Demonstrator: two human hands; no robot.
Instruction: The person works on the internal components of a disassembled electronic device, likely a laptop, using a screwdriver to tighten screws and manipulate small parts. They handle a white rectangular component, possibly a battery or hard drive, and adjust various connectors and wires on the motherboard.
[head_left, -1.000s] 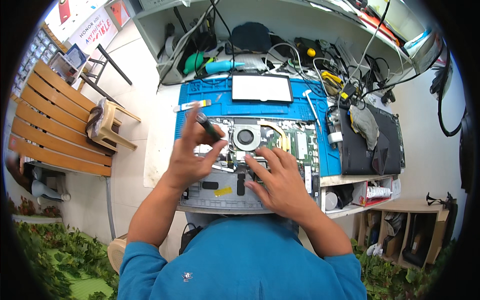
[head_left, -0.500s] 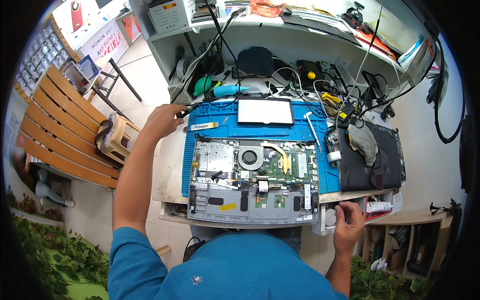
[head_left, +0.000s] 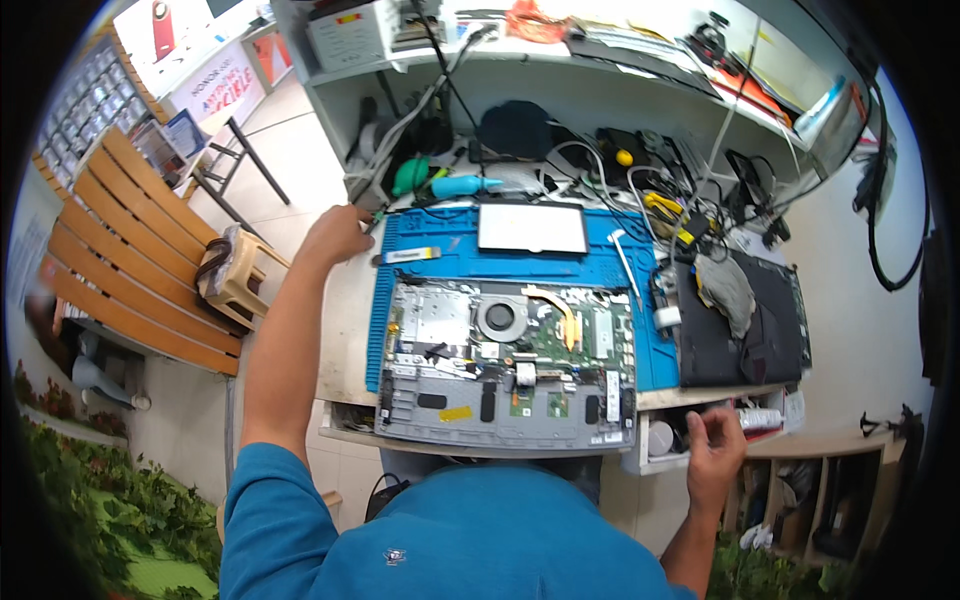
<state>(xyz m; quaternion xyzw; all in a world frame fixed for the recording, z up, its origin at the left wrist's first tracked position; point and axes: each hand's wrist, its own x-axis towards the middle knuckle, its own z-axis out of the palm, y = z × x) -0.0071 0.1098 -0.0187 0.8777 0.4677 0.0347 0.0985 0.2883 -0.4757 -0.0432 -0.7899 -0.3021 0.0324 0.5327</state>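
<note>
My left hand is at the back left of the bench, beside the corner of the blue repair mat. Its fingers curl down on a small dark item with a bit of green by the fingertips, mostly hidden. My right hand hovers by the open drawer at the front right, palm up, thumb and curled fingers apart, nothing visible in it. Between my hands, an opened laptop base lies on the mat, its fan, copper heat pipe and green board exposed.
A white rectangular panel and a white-and-yellow strip lie on the mat. At right sits a dark laptop part with a grey cloth. Tangled cables, a blue blower and tools fill the back under a shelf.
My left hand has moved slightly to the right and lower, and the dark item at its fingers shows less. My right hand has shifted to the right along the drawer.
</note>
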